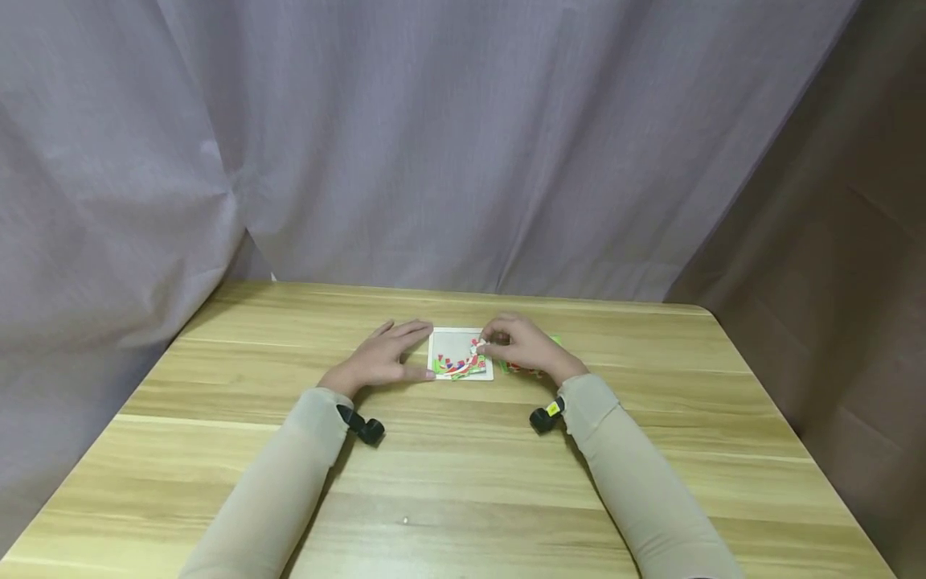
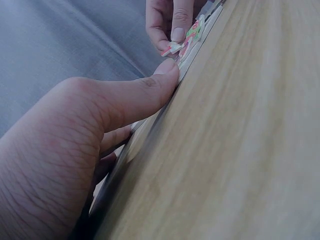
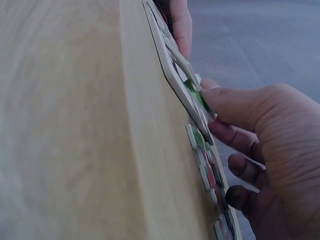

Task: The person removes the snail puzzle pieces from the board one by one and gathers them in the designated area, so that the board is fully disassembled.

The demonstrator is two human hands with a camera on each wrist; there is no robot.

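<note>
A shallow white-rimmed puzzle tray lies flat on the table, with colourful jigsaw pieces along its lower and right part and a bare grey area at upper left. My left hand rests at the tray's left side, fingers extended and spread, thumb at the lower left corner. Over the tray's right edge, my right hand pinches a small white and red puzzle piece between thumb and fingers. In the right wrist view, the right hand mostly hides that piece.
Loose puzzle pieces lie on the table to the right of the tray, partly under the right hand. The wooden table ends at the back against a grey curtain. A tiny pale speck lies near the front.
</note>
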